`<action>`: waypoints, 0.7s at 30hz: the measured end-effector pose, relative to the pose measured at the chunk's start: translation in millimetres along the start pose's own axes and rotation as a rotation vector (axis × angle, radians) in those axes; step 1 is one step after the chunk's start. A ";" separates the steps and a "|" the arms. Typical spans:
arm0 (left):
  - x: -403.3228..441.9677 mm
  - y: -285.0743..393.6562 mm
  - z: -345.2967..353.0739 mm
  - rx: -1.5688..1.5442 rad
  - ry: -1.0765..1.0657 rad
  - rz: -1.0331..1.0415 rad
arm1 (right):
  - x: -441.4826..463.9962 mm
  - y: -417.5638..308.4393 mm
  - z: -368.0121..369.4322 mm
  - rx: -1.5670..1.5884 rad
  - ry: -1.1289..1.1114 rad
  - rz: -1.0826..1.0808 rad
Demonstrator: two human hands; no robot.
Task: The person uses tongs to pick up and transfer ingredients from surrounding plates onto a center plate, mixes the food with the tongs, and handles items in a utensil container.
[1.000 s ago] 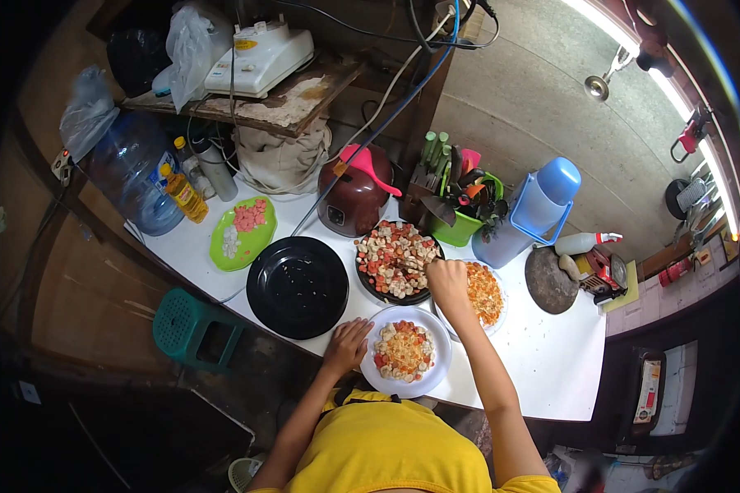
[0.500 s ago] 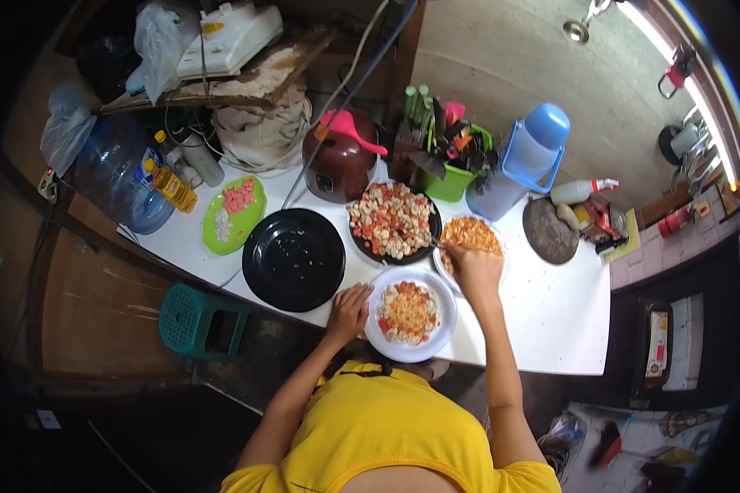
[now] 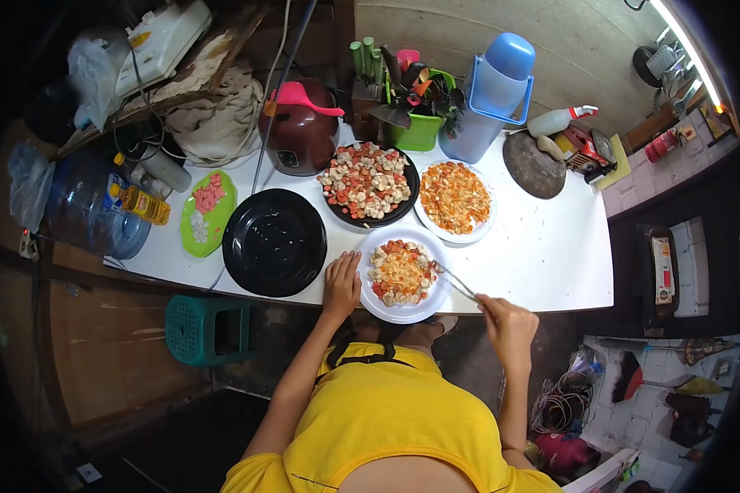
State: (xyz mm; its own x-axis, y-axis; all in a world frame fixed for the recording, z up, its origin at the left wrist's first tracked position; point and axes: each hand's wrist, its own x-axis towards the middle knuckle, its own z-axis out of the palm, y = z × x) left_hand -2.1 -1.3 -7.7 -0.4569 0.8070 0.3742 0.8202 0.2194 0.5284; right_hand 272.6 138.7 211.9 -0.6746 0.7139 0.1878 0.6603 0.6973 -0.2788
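Seemingly to steady the white plate [image 3: 403, 315] at six o'clock on the table [image 3: 543, 255], we rest a loose left hand [image 3: 342, 286] at its nine, our right hand [image 3: 510, 326] gripping a utensil [image 3: 459, 283] toward the food [image 3: 401, 274] from three.

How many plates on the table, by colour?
Black: 2 (crumb-specked black plate, black plate of chopped pieces)
White: 2 (front white plate, rear white plate)
Green: 1 (green plate)
Total: 5
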 end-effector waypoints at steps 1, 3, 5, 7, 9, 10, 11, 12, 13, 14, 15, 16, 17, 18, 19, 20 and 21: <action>-0.3 0.2 -0.1 0.002 -0.001 0.002 | -7.6 -0.3 2.7 0.014 -0.006 0.030; -0.1 0.4 -0.2 0.008 0.002 0.004 | -19.4 -0.2 11.8 0.044 -0.017 0.087; -0.6 0.4 0.6 0.007 0.002 0.000 | -26.0 0.6 18.4 0.033 -0.029 0.138; -0.1 -0.3 0.3 0.009 0.002 -0.001 | -27.6 1.0 22.5 0.034 -0.030 0.170; 0.3 -1.0 1.0 0.009 0.004 -0.004 | -26.5 5.3 23.4 0.017 -0.017 0.178; -0.2 -0.3 0.6 0.008 0.004 -0.006 | -24.0 9.0 23.1 -0.003 -0.022 0.187; -0.6 0.4 0.3 0.003 0.005 -0.009 | -21.4 12.9 22.8 -0.025 -0.028 0.197; -0.6 1.1 0.2 -0.004 0.007 -0.013 | -18.5 18.0 24.8 -0.033 -0.023 0.205; -0.6 1.7 0.2 -0.010 0.009 -0.016 | -15.7 21.5 26.2 -0.047 -0.029 0.203; -0.5 2.0 -0.2 -0.009 0.011 -0.014 | -12.6 24.4 27.1 -0.062 -0.035 0.199; 0.1 1.9 -0.7 -0.007 0.013 -0.013 | -9.3 25.9 27.1 -0.076 -0.041 0.194; 0.1 2.1 -0.8 -0.005 0.015 -0.012 | -6.6 24.4 26.8 -0.093 -0.062 0.209; -1.0 2.6 -0.7 -0.008 0.015 -0.011 | -6.1 22.4 27.6 -0.100 -0.062 0.219; -0.4 2.6 -0.4 -0.010 0.018 -0.010 | -4.6 20.6 29.2 -0.107 -0.060 0.227; -0.1 1.8 -0.1 -0.010 0.022 -0.009 | -3.2 18.8 31.1 -0.112 -0.057 0.233; -0.8 1.3 -0.4 -0.007 0.019 -0.012 | -3.2 17.0 33.4 -0.099 -0.052 0.240; -0.7 0.9 -0.4 -0.004 0.016 -0.013 | -3.2 15.3 35.8 -0.086 -0.046 0.248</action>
State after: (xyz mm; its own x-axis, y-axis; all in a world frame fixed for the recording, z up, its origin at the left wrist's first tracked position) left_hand -1.2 -1.9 -7.1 -0.4726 0.7956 0.3792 0.8131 0.2276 0.5359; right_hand 273.1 144.8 173.4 -0.5017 0.8613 0.0802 0.8316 0.5058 -0.2292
